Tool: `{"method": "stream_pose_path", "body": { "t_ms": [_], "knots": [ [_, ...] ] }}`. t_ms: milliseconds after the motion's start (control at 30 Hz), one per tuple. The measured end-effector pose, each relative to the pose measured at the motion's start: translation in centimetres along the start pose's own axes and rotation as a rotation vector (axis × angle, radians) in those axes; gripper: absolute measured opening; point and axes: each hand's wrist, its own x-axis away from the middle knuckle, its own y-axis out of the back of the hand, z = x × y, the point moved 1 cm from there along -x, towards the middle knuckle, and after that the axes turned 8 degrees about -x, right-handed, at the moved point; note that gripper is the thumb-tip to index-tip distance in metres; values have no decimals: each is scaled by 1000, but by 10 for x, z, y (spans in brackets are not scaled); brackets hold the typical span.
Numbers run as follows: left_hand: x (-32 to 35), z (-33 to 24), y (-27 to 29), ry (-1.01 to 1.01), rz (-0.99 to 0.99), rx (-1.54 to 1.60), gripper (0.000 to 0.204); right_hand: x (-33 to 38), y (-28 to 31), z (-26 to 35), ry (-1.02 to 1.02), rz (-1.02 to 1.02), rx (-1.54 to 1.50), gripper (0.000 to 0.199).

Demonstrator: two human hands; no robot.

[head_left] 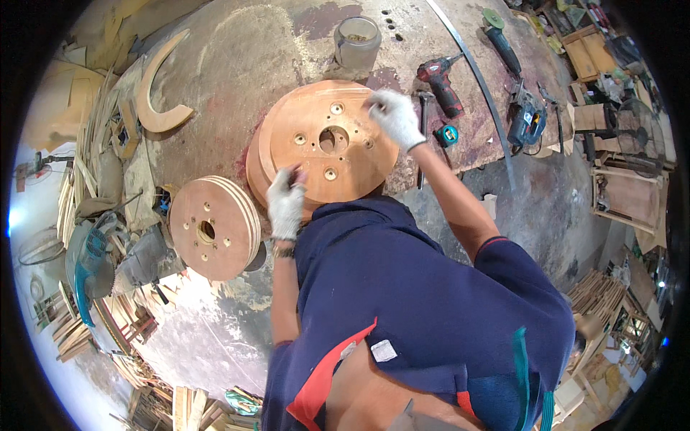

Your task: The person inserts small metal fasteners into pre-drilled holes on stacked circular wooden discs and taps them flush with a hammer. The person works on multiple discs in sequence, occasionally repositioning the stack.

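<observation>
A round wooden disc (pixel 345 169) with a large center hole and several smaller holes around it lies on the workbench, stacked over another round piece that shows at its left edge. My left hand (pixel 285 207), in a white glove with bare fingertips, hovers by the disc's lower left edge, fingers curled together. My right hand (pixel 397 118), gloved the same way, is over the upper right of the disc, its fingers drawn into a pinch. Whatever either hand may hold is too small to make out.
A stack of smaller wooden discs (pixel 210 244) stands left. On the workbench (pixel 230 86) are a curved wooden piece (pixel 149 93), a jar (pixel 357 50), a red cordless drill (pixel 442 86), a hammer (pixel 422 129), a tape measure (pixel 446 136), a metal strip (pixel 478 72), a grinder (pixel 503 50) and a jigsaw (pixel 528 118).
</observation>
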Motion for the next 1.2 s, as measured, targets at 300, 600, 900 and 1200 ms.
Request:
{"method": "stream_pose_path", "body": {
  "t_ms": [300,600,900,1200],
  "knots": [
    [-2,-4,-51,65,307,206,23,110,-41,52,-555,239,-635,20],
    [-29,-3,-53,94,159,-281,26,150,6,-55,-657,-160,479,60],
    [-62,18,-77,-203,140,-426,23,159,0,-123,-707,-210,303,43],
    [-71,9,-71,-293,272,-624,24,174,10,-69,-539,-466,-156,17]
  ]
}}
